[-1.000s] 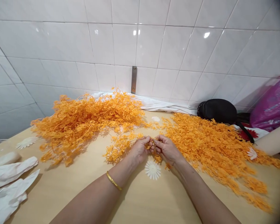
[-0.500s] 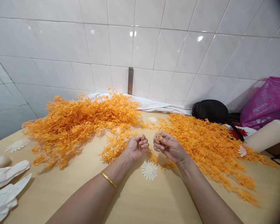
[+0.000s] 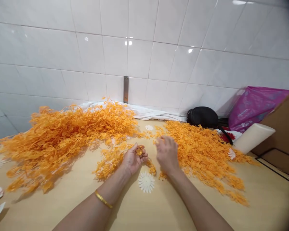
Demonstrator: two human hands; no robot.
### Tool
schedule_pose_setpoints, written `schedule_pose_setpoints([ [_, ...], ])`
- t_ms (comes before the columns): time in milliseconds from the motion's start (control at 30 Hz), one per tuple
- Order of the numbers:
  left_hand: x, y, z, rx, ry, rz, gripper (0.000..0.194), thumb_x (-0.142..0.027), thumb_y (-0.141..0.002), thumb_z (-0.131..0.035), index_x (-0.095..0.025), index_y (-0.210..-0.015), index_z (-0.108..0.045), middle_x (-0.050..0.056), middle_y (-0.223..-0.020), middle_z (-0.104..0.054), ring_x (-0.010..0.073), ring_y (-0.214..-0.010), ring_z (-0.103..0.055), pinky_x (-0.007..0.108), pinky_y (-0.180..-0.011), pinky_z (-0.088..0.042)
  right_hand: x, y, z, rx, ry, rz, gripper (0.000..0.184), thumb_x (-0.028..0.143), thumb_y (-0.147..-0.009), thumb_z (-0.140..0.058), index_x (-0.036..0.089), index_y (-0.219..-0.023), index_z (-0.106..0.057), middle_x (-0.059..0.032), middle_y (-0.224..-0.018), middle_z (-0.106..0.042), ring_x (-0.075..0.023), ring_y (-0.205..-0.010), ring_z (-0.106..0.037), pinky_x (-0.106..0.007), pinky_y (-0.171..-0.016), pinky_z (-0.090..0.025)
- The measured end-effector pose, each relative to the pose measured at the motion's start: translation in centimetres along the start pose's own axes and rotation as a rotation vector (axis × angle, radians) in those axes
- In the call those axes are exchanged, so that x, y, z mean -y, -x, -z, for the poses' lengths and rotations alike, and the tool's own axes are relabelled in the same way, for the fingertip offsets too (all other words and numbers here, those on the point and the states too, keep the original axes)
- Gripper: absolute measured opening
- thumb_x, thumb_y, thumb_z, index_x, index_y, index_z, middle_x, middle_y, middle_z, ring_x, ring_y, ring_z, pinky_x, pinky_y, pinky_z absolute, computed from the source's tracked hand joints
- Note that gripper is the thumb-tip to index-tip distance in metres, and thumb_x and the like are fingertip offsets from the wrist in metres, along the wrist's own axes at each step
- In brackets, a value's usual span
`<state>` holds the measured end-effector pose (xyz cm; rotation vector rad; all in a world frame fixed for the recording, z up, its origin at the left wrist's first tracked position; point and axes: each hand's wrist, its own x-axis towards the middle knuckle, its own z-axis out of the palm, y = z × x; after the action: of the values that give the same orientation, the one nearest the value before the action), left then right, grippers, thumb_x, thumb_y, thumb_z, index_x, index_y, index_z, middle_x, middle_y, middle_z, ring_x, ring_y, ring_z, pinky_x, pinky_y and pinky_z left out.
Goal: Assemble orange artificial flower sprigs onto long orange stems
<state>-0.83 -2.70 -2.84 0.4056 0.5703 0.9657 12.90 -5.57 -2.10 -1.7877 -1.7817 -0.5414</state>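
Left hand pinching an orange sprig in curled fingers, right hand loosely spread, both just behind a white daisy cutout.

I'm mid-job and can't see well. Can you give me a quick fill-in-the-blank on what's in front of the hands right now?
The left hand holds a small ____ sprig.
A ____ bangle sits on the left forearm.
The pink plastic bag lies to the ____ of the black bag.

Missing words: orange; gold; right.
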Motion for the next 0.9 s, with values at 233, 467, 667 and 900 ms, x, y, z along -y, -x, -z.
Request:
schedule_pose_setpoints([
  [233,-0.4,0.1,-0.3,-0.123,-0.032,-0.176,0.020,-0.023,-0.082,-0.039,-0.012,-0.068,-0.049,0.002,-0.051,-0.049,0.0098,-0.044,-0.048,0.020,-0.044,-0.041,-0.5,0.5,-1.6,0.335,0.045,0.263,0.040,0.039,-0.087,-0.025,0.023,-0.115,-0.047,-0.0079,-0.129,-0.040,-0.0266,-0.124,-0.019,-0.049,-0.097,-0.006],
  [467,0.0,-0.6,0.4,-0.072,-0.110,-0.119,0.019,-0.024,-0.081,-0.043,-0.011,-0.069,-0.052,0.003,-0.056,-0.053,0.0111,-0.049,-0.052,0.022,-0.048,-0.043,-6.3,-2.1,-3.1,0.361,0.225,0.082,0.040,0.038,-0.086,-0.029,0.020,-0.114,-0.049,-0.0110,-0.129,-0.039,-0.0261,-0.124,-0.020,-0.050,-0.098,-0.001],
  [667,0.4,-0.5,0.2,-0.038,-0.228,-0.128,0.012,-0.022,-0.076,-0.051,-0.012,-0.070,-0.052,0.001,-0.057,-0.052,0.0107,-0.050,-0.052,0.021,-0.048,-0.043,-8.1,-3.9,-2.5,0.318,0.216,-0.029,0.031,0.035,-0.083,-0.037,0.018,-0.093,-0.060,-0.0129,-0.107,-0.053,-0.0291,-0.109,-0.036,-0.050,-0.092,-0.015],
  [900,0.4,-0.5,0.1,0.021,-0.231,-0.117,0.016,-0.025,-0.076,-0.051,-0.012,-0.069,-0.054,0.002,-0.056,-0.052,0.0114,-0.051,-0.052,0.023,-0.051,-0.044,-4.1,-4.9,1.0,0.169,0.051,-0.027,0.028,0.028,-0.086,-0.031,0.019,-0.090,-0.057,-0.0095,-0.101,-0.053,-0.0212,-0.097,-0.042,-0.037,-0.084,-0.029],
])
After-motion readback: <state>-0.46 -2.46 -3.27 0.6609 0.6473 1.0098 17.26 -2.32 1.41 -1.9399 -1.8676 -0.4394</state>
